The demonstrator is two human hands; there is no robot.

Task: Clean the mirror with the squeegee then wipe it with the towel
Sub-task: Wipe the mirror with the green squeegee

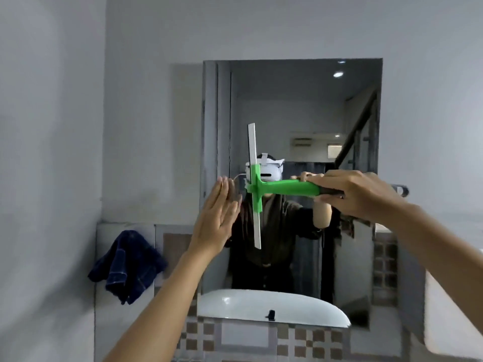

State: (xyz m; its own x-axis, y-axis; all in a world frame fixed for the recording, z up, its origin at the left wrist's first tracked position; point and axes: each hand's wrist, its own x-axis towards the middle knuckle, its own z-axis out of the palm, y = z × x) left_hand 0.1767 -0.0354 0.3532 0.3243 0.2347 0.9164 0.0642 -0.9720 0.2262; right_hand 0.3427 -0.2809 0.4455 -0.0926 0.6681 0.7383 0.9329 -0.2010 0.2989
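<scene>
right hand is closed around the far end of the squeegee, fingers wrapped over the top and thumb tucked beneath, where the handle turns from green to a darker grip. the handle is held level, running leftward from the fist to a green crosspiece. a long, thin white blade is clamped in that crosspiece and stands nearly upright, slightly tilted, its upper tip well above the handle and its lower tip well below. the blade is seen against the left-centre part of the mirror; whether the edge actually touches the glass cannot be told. left hand is raised just left of the blade, flat and open, fingers straight and together, nothing held; it is seen by the mirror's left edge, apart from the squeegee. the mirror is a frameless rectangle fixed to a pale grey wall, and a headset-wearing figure in dark clothing, a ceiling light and a stair rail are reflected in it. a dark blue towel is draped crumpled over a ledge to the lower left, well apart from both hands. below the mirror a white basin is noted, with checked brown-and-white tiles beneath it.
</scene>
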